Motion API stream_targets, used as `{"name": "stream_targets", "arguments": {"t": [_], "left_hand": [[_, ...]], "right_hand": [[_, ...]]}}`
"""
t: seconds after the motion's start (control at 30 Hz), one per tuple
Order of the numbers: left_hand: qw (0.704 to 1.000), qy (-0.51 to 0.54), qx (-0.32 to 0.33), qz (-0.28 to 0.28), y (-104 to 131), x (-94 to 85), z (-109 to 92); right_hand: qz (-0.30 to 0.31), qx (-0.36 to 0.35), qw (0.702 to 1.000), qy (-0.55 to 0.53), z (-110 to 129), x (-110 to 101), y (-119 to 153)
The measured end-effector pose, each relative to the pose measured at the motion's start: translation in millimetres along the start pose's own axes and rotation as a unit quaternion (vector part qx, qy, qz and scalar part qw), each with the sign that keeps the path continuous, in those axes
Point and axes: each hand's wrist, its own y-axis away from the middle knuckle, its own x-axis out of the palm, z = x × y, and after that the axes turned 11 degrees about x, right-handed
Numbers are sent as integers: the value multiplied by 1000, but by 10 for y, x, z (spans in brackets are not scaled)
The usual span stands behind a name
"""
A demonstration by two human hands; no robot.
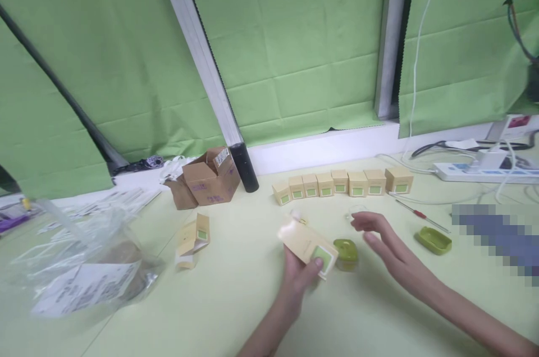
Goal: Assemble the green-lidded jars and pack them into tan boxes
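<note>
We've got a beige carton (300,240) gripped in our left hand (297,275), up over the bench (236,301), thumb on its green label (325,257), print too blurred for us to read! Our right hand (385,239) hangs empty, fingers loosely spread, near the green-lidded container (346,250). Behind, eight boxes (340,178) wear matching green labels; purple lettering marks the cardboard box (213,183), illegible to us.

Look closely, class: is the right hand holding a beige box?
No, the left hand grips a beige box; the right hand touches no box.

Pale table (236,301) with green tub (346,251), boxes (357,183)
</note>
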Motion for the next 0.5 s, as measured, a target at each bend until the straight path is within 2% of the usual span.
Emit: {"name": "stream_targets", "arguments": {"t": [0.07, 0.13, 0.2, 0.23, 0.3, 0.37, 0.43, 0.5], "left_hand": [[997, -80, 4, -5, -8, -125, 83], [985, -168, 8, 35, 20, -212, 135], [966, -237, 43, 89, 71, -228, 137], [956, -258, 75, 118, 100, -208, 123], [936, -264, 144, 182, 152, -128, 83], [920, -245, 174, 251, 191, -36, 56], [915, -228, 152, 295, 218, 24, 64], [925, -225, 99, 291, 238, 34, 101]], "right_hand": [[17, 22, 998, 56, -59, 12, -49], [71, 21, 992, 99, -118, 48, -83], [96, 39, 990, 94, -161, 76, -114], [91, 50, 992, 74, -171, 79, -131], [43, 74, 996, 10, -158, 63, -164], [5, 100, 992, -78, -102, 32, -179], [19, 114, 980, -161, -20, 1, -161], [82, 96, 971, -205, 58, -25, -119]]}}
